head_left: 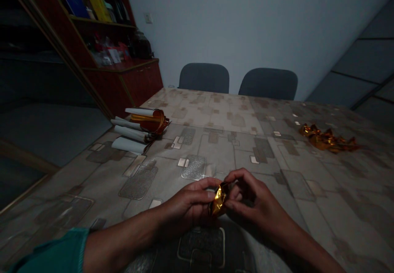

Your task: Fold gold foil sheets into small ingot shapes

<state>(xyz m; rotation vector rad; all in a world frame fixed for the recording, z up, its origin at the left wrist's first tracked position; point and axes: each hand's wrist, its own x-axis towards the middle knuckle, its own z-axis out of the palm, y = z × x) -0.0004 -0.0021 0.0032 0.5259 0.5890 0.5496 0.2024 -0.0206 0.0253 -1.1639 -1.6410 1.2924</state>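
A small folded piece of shiny gold foil paper [219, 197] is held between my two hands, above the near part of the table. My left hand [193, 203] grips it from the left, thumb and fingers closed on its edge. From the right, my right hand [248, 195] pinches it, with a finger at its top end and the thumb lower down. Several similar folded gold foil pieces [329, 139] lie in a row at the right of the table. A stack of curled gold foil sheets with white backs [131, 135] rests at the left edge.
A patterned cloth covers the table [215, 150]. Beyond its far edge stand two dark chairs, a left one [205, 78] and a right one [269, 83], before a pale wall. At the back left is a reddish-brown cabinet [141, 82] with items on its shelves.
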